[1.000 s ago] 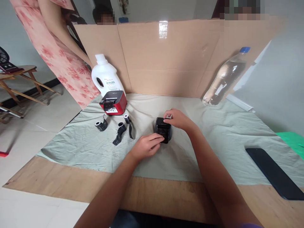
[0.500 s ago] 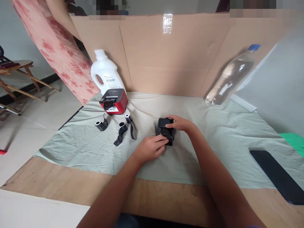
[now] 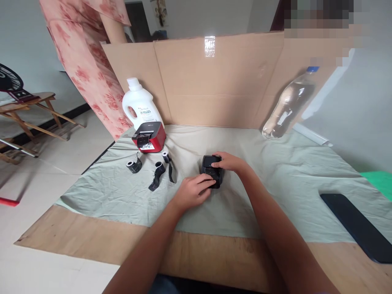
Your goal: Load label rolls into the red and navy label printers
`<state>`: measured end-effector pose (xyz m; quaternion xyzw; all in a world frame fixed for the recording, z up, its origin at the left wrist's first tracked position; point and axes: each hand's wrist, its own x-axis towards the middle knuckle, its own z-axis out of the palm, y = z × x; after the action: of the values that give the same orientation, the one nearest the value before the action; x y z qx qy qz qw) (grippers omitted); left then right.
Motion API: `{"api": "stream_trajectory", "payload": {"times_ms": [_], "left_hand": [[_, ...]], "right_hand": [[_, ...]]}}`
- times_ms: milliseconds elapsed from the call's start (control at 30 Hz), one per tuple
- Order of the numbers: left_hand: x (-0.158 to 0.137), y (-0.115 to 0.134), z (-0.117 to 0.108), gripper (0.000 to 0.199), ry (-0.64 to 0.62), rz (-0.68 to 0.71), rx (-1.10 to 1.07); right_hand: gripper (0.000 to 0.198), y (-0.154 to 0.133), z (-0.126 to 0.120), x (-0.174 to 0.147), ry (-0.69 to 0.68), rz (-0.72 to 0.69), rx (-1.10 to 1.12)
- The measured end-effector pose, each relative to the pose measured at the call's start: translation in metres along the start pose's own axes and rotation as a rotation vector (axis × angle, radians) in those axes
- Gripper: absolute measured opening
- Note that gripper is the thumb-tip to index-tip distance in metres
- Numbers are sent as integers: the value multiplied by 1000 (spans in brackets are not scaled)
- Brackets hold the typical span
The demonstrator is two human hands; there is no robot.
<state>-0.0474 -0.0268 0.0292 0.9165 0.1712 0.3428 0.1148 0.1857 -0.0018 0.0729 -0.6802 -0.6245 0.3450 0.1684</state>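
My left hand [image 3: 192, 191] pinches the near edge of a small black box-shaped label printer [image 3: 210, 170] at the middle of the cloth-covered surface [image 3: 275, 183], while my right hand [image 3: 228, 162] curls over its top, fingers pressed on the lid. Three black tape rolls [image 3: 156, 171] lie well left, before a red-and-black printer [image 3: 149, 136].

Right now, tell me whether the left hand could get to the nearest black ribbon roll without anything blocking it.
Probably yes. The left hand rests at the black printer; the ribbon roll lies just to its left on bare cloth, nothing between them.
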Motion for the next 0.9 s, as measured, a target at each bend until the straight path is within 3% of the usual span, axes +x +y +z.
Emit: {"api": "stream_trajectory", "payload": {"times_ms": [167,267,567,733,900], "left_hand": [[1,-8,1,90,-37,-293,-61],[2,-14,5,102,-82,-380,-97],[15,-4,5,89,-115,-605,-57],[15,-3,6,83,-121,-591,-52],[10,-6,8,81,-92,-549,-70]], "right_hand": [[50,-5,-1,-4,15,13,-4],[51,-6,-1,-6,23,25,8],[57,0,2,-3,13,48,28],[55,7,5,-5,41,19,181],[65,23,7,-6,-54,-11,358]]}}
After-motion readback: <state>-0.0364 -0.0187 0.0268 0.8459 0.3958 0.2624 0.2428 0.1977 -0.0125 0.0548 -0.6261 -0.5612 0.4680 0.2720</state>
